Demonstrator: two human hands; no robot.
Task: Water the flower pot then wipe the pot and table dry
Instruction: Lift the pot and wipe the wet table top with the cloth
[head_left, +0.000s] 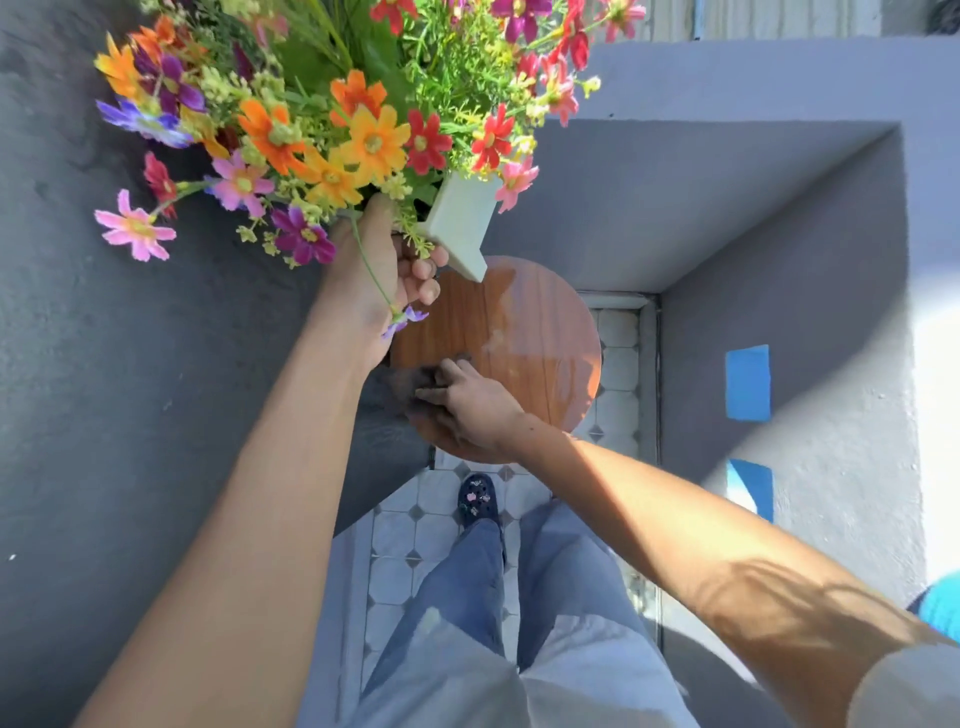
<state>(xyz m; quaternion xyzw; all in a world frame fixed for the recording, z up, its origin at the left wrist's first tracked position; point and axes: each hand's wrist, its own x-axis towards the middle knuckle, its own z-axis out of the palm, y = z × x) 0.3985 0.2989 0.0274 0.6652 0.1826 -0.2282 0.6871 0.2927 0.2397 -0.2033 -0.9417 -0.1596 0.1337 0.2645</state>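
A: From the head view, where is the pot?

B: The pale square flower pot (460, 223), full of orange, red, pink and purple flowers (322, 114), is lifted clear above the far edge of the round brown wooden table (545, 338), tilted. The left hand (382, 270) holds it, its grip curled round the pot's near side.

A: And the other hand?

B: The right hand (472, 405) rests on a dark cloth (415, 384) at the near-left edge of that table, fingers bent over it and pressing it down. A wet sheen lies on the table's right half.

A: Below the table?

B: White tiled floor (395, 535) and a dark shoe (477, 501).
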